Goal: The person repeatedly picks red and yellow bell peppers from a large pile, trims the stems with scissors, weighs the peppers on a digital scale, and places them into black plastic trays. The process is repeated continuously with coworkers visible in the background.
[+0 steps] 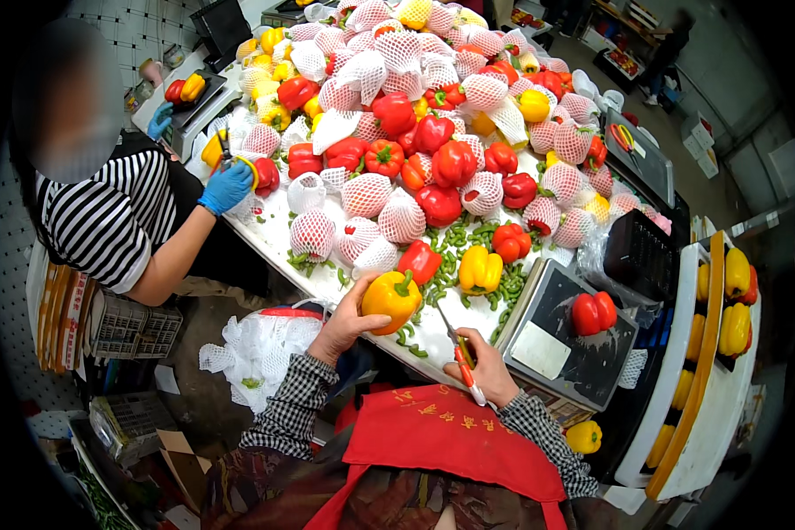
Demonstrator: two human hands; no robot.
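My left hand (344, 324) grips a yellow bell pepper (385, 308) at the table's near edge, its green stem pointing up and right. In my right hand (487, 368) is a pair of scissors (465, 364) with red-and-white handles, the blades pointing away from me over the white table (430, 331). Cut green stems (447, 255) lie scattered beyond both hands. Among them rest another yellow bell pepper (480, 270) and a red bell pepper (419, 262). A second red bell pepper (594, 313) sits on the dark scale (563, 338) right of my right hand.
Peppers in white foam-net sleeves (368, 194) are heaped across the table. At left a co-worker's blue-gloved hand (228, 187) holds yellow-handled scissors. A foam box (669, 371) of yellow peppers stands at right. A bag of empty nets (265, 351) hangs below the table edge.
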